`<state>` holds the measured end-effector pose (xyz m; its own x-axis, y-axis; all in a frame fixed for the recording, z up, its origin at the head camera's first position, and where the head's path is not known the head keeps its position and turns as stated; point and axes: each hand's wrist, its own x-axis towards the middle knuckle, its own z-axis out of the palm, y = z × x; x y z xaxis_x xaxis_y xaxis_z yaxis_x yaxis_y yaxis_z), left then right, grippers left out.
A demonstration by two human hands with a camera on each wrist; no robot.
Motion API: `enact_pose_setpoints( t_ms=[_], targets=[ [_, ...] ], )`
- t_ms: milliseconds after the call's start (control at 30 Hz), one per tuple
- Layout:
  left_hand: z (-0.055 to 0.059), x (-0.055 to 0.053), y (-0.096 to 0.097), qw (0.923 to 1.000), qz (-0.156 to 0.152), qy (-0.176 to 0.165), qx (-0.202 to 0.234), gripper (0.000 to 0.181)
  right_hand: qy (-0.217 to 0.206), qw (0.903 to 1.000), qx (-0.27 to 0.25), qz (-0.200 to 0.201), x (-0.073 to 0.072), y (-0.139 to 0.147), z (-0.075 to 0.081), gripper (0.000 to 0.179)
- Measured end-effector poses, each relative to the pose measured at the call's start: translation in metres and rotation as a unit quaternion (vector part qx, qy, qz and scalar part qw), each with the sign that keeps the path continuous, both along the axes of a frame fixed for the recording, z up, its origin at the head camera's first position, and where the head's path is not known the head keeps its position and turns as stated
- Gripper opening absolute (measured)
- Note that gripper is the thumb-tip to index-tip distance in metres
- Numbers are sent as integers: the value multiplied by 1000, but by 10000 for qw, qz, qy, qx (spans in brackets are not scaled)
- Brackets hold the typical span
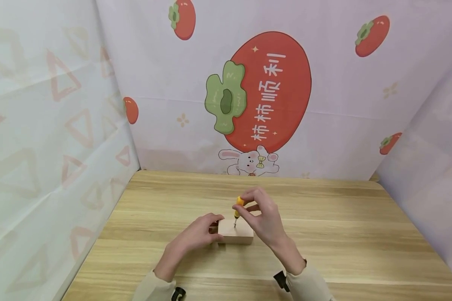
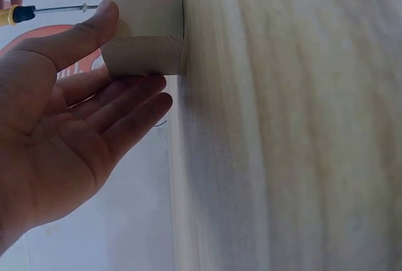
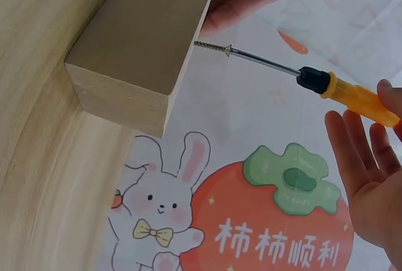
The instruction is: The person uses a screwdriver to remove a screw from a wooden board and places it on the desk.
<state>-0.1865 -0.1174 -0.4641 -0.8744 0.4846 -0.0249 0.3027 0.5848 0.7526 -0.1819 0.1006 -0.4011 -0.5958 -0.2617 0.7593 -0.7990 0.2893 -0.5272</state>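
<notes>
Left hand [image 1: 200, 231]: You gripped the wooden block [image 1: 235, 239] at its left end, thumb on the near side, fingers at the far side.
Right hand [image 1: 266, 215]: You pinched the screwdriver [image 3: 314, 80] by its yellow handle, above the block and apart from it.
Block position: The block lay flat on the wood-grain table [image 1: 324, 234], in front of you.
Screwdriver position: The shaft pointed down at a slight tilt, its tip at the head of the screw [image 3: 213, 46].
Screw position: The screw stood on the block's top face, with much of its thread exposed; you could not tell the depth of its point.
Backdrop [image 1: 342, 104]: Behind the table, you faced a pale sheet printed with red fruit and a white rabbit [image 1: 250, 161].
</notes>
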Motion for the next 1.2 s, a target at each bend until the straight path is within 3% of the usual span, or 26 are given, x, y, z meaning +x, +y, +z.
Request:
enact_pose_setpoints(
  t_ms=[333,633,1033,1200],
  targets=[
    [1,0,0,9999,81,-100,6,60,-166,9990,-408,5,-1,-2,0,23],
    [-1,-1,1,9999,74,-15,-84,59,-706,9966,-408,109,0,2,7,20],
    [0,1,1,9999,47,-43,-80,60,-1418,9873,-371,605,1,12,9,18],
    [-1,1,0,10000,68,-32,-58,60,-1717,9832,-422,446,0,14,8,21]
  ],
)
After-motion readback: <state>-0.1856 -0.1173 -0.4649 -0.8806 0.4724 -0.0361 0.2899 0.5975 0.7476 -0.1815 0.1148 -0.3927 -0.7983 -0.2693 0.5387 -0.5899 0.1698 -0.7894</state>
